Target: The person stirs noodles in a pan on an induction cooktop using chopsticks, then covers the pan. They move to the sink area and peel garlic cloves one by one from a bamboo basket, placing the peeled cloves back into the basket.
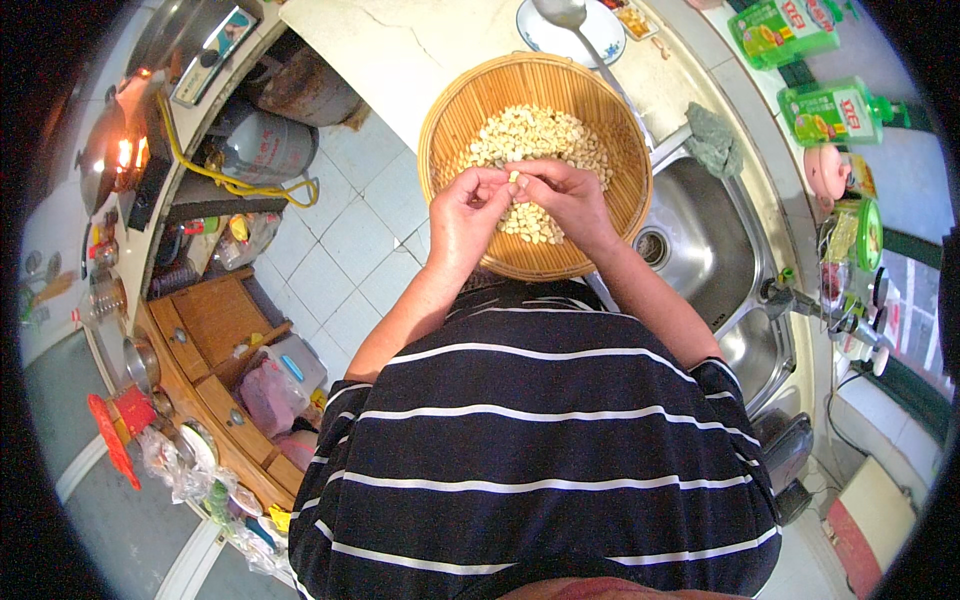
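A round woven bamboo basket point(536, 266) stands in front of me, holding a heap of pale split beans or kernels point(536, 135). Over the heap, my left hand point(476, 214) and my right hand point(570, 202) meet at the fingertips. One small pale yellow kernel point(514, 177) is pinched between them. The fingers of both hands are closed around it, and part of the heap lies hidden beneath them.
Right of the basket is a stainless steel sink point(697, 232) with a faucet point(795, 300); a grey-green rag point(714, 142) lies at its corner. Behind the basket sits a white plate point(529, 30) with a metal spoon point(562, 13). A gas cylinder point(262, 142) stands at left.
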`<state>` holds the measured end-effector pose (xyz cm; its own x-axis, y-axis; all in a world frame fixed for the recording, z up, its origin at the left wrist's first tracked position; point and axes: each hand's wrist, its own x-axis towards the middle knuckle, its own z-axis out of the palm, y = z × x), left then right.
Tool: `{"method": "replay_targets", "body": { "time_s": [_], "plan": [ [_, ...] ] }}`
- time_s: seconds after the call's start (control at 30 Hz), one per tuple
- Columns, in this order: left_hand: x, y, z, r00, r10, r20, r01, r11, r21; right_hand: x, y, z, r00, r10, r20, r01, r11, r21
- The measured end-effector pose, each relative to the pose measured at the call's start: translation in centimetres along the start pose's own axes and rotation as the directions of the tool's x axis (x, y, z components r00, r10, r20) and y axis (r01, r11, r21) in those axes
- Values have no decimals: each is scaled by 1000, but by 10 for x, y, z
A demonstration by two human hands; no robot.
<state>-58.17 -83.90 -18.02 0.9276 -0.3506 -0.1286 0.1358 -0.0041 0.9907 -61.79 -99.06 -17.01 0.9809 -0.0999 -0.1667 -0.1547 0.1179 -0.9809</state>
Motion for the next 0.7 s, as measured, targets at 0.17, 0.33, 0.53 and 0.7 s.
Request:
{"method": "replay_targets", "body": {
  "time_s": [0.17, 0.33, 0.53, 0.7],
  "plan": [
    [-1, -1, 1, 1000, -18, -4, 18, 1000, -11, 0, 0, -3, 999, 26, 23, -27, 997, 67],
    [0, -3, 0, 998, -58, 19, 59, 997, -55, 1, 4, -2, 995, -104, -6, 104, 994, -31],
    [4, 2, -2, 981, -183, 67, 194, 950, -245, 2, 1, -3, 992, -125, -15, 124, 991, -53],
    [4, 8, -2, 966, -250, 61, 253, 888, -384, 2, 1, -1, 999, 25, -23, -23, 995, 99]
  ]
}}
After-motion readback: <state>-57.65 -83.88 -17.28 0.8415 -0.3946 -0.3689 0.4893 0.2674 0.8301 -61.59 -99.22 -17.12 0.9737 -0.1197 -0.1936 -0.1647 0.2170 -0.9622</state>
